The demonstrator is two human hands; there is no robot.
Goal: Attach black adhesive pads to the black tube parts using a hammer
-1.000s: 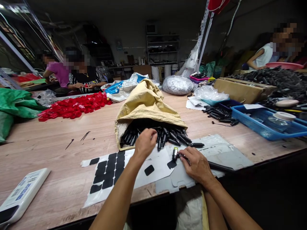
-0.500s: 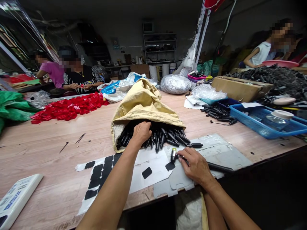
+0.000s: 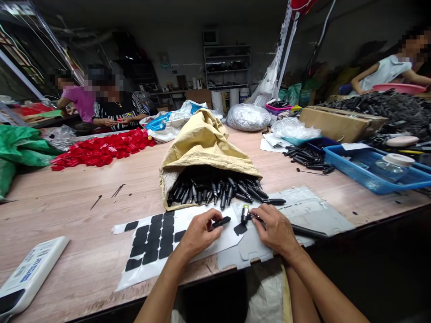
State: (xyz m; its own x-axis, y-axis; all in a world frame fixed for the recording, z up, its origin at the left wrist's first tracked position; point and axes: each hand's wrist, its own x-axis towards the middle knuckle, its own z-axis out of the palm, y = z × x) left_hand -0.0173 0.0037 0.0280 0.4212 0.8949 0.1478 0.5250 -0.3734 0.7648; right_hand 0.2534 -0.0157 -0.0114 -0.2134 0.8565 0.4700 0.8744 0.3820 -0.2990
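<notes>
Between the fingers of my left hand (image 3: pixel 201 231) is a black pen-shaped part (image 3: pixel 222 221), held above a white sheet with black rounded-square stickers (image 3: pixel 150 244). My right hand (image 3: pixel 274 224) is closed round the shaft of a small hammer (image 3: pixel 244 214). Its head has a yellowish end, and its black grip (image 3: pixel 308 231) runs out to the right over the grey board (image 3: pixel 303 204). A loose black sticker (image 3: pixel 240 229) lies just under the hammer head. Behind both hands, a yellow woven sack (image 3: pixel 205 143) lies with its mouth towards me, and many similar black parts (image 3: pixel 224 193) spill out.
A blue basket (image 3: pixel 367 179) with a lidded jar and a heap of black parts (image 3: pixel 306 161) stand at the right. Red pieces (image 3: pixel 104 148) are piled at the back left. A white boxy device (image 3: pixel 33 269) lies front left. Co-workers sit beyond the table.
My left hand has come back from the sack's mouth towards me and now holds a black pen-shaped part over the sticker sheet. My right hand stays on the hammer.
</notes>
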